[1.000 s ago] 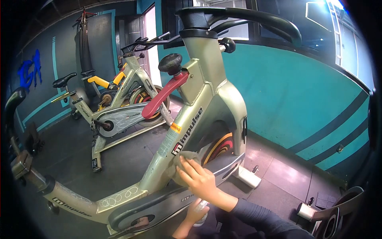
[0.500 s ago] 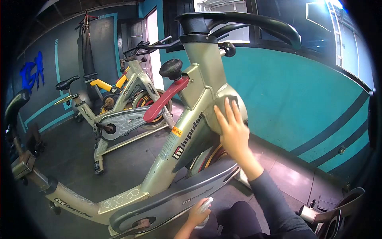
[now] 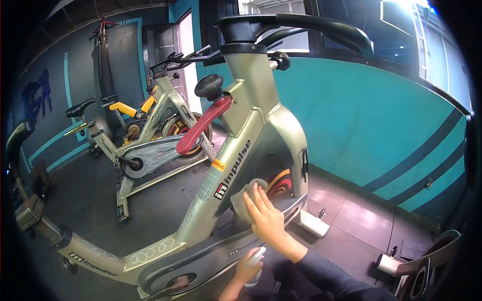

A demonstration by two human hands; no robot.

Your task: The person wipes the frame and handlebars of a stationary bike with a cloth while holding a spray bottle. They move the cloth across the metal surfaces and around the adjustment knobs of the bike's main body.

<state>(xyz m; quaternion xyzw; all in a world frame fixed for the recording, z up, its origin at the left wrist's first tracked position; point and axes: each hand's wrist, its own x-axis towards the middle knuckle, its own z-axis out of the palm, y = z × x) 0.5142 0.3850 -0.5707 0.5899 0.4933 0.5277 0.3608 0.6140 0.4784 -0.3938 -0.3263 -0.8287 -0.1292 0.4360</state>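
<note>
My right hand [image 3: 267, 214] presses a grey-brown cloth [image 3: 243, 204] against the exercise bike [image 3: 213, 175], fingers stretched over it. The cloth lies at the lower edge of the slanted frame tube, beside the flywheel [image 3: 279, 186] and just above the dark chain guard [image 3: 216, 266]. Low in the view, my left hand [image 3: 243, 271] is wrapped round a spray bottle [image 3: 257, 257] with a white top, close to the chain guard. Above my hands are the bike's red lever [image 3: 203, 125], black knob [image 3: 209, 86] and black handlebar [image 3: 301, 22].
Another grey bike [image 3: 150, 135] stands to the left, with a yellow-framed one [image 3: 125, 108] behind it. A teal wall [image 3: 351, 115] runs along the right. Part of other equipment [image 3: 401, 266] juts in at the lower right on the dark floor.
My right hand has moved the cloth down and left, from the rounded fork cover below the handlebar post to beside the flywheel. My left hand stays low with the spray bottle.
</note>
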